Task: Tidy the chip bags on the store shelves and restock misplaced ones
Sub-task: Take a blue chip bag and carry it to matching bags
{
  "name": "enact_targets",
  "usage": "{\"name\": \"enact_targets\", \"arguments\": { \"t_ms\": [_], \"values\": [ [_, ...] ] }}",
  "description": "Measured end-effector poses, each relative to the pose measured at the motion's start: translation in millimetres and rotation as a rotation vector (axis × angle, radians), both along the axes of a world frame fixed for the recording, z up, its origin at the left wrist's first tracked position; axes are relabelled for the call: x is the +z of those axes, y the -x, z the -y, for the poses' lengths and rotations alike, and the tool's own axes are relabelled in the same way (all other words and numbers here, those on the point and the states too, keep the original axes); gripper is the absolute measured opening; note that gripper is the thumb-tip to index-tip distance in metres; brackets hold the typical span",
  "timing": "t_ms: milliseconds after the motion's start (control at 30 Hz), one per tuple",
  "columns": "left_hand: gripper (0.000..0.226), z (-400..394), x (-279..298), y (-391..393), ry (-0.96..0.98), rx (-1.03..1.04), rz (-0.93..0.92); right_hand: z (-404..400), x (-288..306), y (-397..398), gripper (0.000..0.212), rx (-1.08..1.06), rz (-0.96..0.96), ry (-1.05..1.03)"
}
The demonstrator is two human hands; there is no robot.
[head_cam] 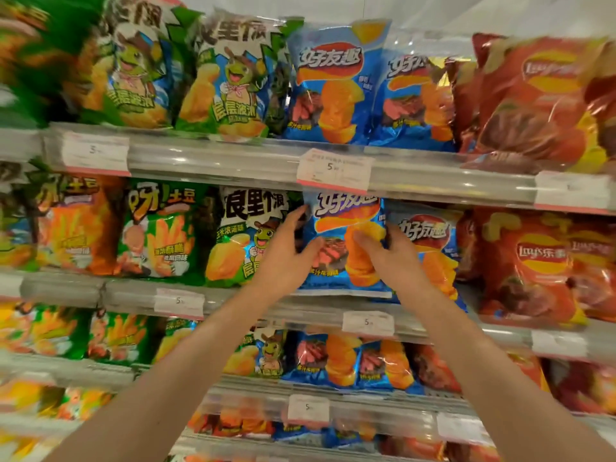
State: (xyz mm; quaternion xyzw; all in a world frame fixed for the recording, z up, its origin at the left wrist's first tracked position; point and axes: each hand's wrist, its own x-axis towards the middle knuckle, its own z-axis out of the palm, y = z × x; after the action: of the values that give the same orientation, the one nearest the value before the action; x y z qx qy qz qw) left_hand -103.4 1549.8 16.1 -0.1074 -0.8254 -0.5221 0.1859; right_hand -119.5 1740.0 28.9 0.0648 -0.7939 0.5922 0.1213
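Both hands gripping one blue chip bag (346, 241) on the second shelf (433, 191): left hand (286, 251) curling round its left edge, right hand (388, 253) round its right. Bag standing upright, long axis vertical, dead ahead between them, both equally near.

Blue chip bag (346, 241) upright at the second shelf's (233, 296) front edge, between a green bag (248, 238) and another blue one (430, 248), slightly tilted, facing out.
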Motion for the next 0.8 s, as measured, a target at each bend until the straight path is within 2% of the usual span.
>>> {"name": "enact_targets", "arguments": {
  "t_ms": [133, 300, 333, 400, 467, 633, 800],
  "values": [
    [0.068, -11.5, -7.6, 28.0, 0.077, 0.121, 0.022, 21.6, -9.2, 14.7, 0.051, -0.073, 0.017, -0.041],
    [0.069, -14.5, -36.6, 28.1, 0.137, 0.076, 0.049, 22.0, -42.0, 11.2, 0.042, -0.046, 0.093, -0.089],
    [0.071, -13.3, -37.3, 27.8, 0.141, 0.078, 0.044, 20.5, -41.4, 10.5, 0.044, -0.038, 0.077, -0.120],
    [0.074, -12.3, -34.3, 29.0, 0.158, 0.083, 0.022, 17.8, -34.9, 8.8, 0.062, -0.046, 0.029, -0.190],
    [0.072, -12.7, -31.4, 31.5, 0.177, 0.067, -0.005, 14.3, -30.1, 10.4, 0.074, -0.075, -0.092, -0.302],
    [0.065, -16.0, -34.2, 45.1, 0.266, 0.028, 0.063, 8.2, -33.5, 12.3, 0.066, -0.066, -0.147, -0.680],
    [0.067, -20.3, -43.2, 40.1, 0.244, -0.018, 0.023, -2.4, -38.5, 10.8, 0.065, -0.103, -0.140, -0.714]
  ]
}}
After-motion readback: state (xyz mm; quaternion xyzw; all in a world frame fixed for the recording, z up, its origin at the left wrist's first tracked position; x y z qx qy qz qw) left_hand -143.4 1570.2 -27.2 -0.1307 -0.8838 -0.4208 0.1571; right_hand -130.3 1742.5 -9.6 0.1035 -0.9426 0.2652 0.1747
